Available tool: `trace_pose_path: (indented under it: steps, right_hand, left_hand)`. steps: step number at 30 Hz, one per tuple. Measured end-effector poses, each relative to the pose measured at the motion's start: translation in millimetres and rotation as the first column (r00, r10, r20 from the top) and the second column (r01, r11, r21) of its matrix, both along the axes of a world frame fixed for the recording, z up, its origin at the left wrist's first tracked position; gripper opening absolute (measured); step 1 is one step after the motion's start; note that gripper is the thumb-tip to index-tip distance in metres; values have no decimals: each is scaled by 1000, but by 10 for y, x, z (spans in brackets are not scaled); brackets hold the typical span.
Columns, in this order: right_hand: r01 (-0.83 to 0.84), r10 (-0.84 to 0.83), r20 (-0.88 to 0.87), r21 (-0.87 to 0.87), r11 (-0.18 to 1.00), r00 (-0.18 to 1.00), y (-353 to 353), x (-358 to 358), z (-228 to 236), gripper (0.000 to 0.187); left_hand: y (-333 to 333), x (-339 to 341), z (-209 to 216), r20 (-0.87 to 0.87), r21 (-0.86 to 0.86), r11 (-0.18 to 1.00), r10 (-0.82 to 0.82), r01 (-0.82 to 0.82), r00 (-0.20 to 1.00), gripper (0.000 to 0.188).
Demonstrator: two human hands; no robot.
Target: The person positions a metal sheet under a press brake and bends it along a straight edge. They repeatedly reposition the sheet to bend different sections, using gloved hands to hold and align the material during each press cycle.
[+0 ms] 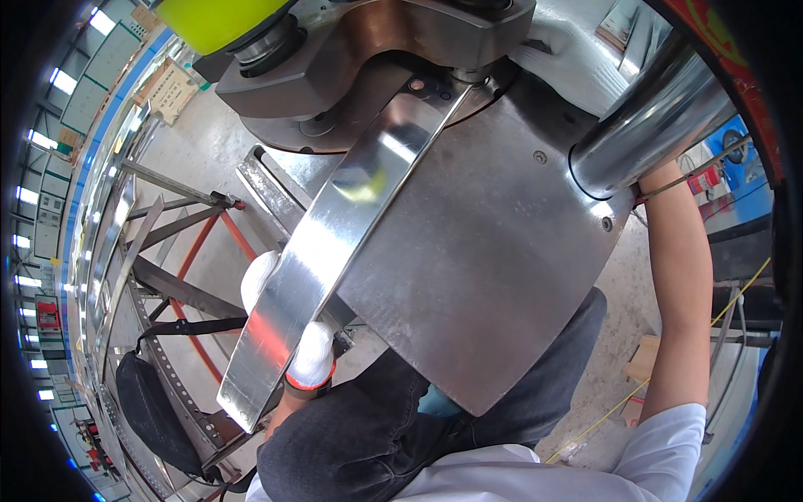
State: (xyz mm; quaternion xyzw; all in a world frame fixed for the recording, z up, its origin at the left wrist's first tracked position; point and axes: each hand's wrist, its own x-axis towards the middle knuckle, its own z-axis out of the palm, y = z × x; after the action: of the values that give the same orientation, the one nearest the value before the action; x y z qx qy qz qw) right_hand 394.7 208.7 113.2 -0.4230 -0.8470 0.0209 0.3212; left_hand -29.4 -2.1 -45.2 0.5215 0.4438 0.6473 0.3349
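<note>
A long, shiny flat metal strip (pixel 322 243) slants up from the lower left, its far end running in at the bending machine's head. My left hand (pixel 313 356), in a white glove with a red cuff, is closed round the strip's near part, white glove showing at both edges. Beside the strip lies a broad dull steel plate (pixel 477 259). My right forearm passes behind a polished steel column (pixel 652 109). Beyond the column, white ribbed glove fabric shows, apparently my right hand (pixel 569 63), near the plate's far edge. Its fingers are smeared and partly hidden.
Thick steel jaws (pixel 335 67) and a yellow-green cylinder (pixel 222 21) stand over the strip's far end. On the left, a metal rack (pixel 180 276) with orange bars stands by a hanging black bag (pixel 155 410). My knees (pixel 351 427) are close under the plate.
</note>
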Motion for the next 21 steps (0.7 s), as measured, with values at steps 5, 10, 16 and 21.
trace_pose_path:
  steps: [5, 10, 16, 21]
  right_hand:
    - [33, -33, 11, -36, 999, 999, -66, -55, 52, 21]
    - [60, -59, 17, -51, 997, 998, -107, -88, 83, 21]
    - [-23, 20, 24, 102, 995, 999, -101, -118, 113, 20]
    - [-1, 1, -43, -17, 1000, 999, 41, -24, -98, 20]
  left_hand:
    - [-78, 13, 49, 21, -40, 999, -4, 5, 1000, 123]
    - [-69, -4, 43, 38, -51, 998, 39, -37, 999, 126]
    - [-54, -115, -81, -68, -1, 999, 36, -37, 997, 122]
    - [-89, -92, 2, -96, -24, 999, 41, -43, 995, 121]
